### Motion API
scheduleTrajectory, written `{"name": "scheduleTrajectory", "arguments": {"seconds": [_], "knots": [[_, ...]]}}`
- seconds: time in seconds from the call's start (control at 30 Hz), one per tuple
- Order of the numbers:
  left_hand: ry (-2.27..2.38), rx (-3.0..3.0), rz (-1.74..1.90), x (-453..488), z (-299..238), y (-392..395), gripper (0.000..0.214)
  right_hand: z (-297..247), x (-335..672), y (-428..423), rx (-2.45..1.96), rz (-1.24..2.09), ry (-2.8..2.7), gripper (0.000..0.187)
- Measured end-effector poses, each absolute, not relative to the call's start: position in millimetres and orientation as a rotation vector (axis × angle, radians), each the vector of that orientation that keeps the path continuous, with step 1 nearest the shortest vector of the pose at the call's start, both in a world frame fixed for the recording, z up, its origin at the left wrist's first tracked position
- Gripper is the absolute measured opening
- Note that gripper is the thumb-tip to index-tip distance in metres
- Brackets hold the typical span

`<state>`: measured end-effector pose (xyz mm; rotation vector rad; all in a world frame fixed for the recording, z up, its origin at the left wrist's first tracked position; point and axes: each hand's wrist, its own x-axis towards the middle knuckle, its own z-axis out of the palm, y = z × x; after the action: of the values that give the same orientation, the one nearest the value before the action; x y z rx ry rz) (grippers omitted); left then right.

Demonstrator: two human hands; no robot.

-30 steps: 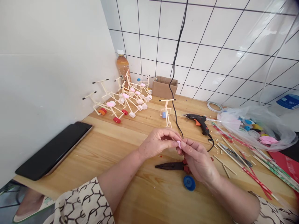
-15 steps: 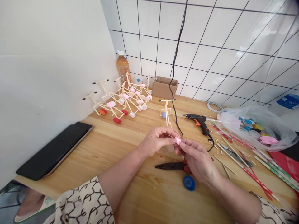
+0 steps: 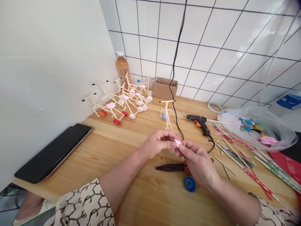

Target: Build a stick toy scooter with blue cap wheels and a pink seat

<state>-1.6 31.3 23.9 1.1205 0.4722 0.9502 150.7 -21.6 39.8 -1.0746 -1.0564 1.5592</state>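
Between the fingertips of both my hands is a small soft pink piece [image 3: 177,143], its material hard to tell, perhaps clay or foam. My left hand [image 3: 160,142] pinches it from the left and my right hand [image 3: 196,158] from the right, thumbs on top. Just beyond my hands stands a small tricycle model of pale sticks [image 3: 166,114] with a blue wheel. Under my right hand lie dark-jawed pliers [image 3: 170,167], their red handles partly covered. A blue bottle cap [image 3: 190,184] rests close to my right wrist.
Several finished stick tricycles [image 3: 110,105] with pink seats stand at back left, by a drink bottle [image 3: 123,67] and a cardboard box [image 3: 165,88]. A glue gun [image 3: 198,122], scissors [image 3: 236,155], sticks and a plastic bag of caps [image 3: 256,125] lie right. A phone [image 3: 54,152] lies left.
The pink piece has turned slightly between my fingertips and looks more elongated. Both hands keep their pinch. The whole view has shifted a little.
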Motion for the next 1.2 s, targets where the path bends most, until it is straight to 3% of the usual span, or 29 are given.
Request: {"name": "scheduleTrajectory", "arguments": {"seconds": [0.6, 0.87, 1.2], "knots": [[0.386, 0.976, 0.936, 2, 18, 28, 0.009, 37, 150, -22, -0.930, 1.752, -0.871, 0.020], [0.393, 0.936, 0.925, 5, 19, 26, 0.012, 36, 150, -22, -1.000, 1.586, -1.027, 0.019], [0.533, 1.289, 0.977, -2, 29, 28, 0.010, 45, 154, -16, -1.075, 1.614, -1.024, 0.023]]}}
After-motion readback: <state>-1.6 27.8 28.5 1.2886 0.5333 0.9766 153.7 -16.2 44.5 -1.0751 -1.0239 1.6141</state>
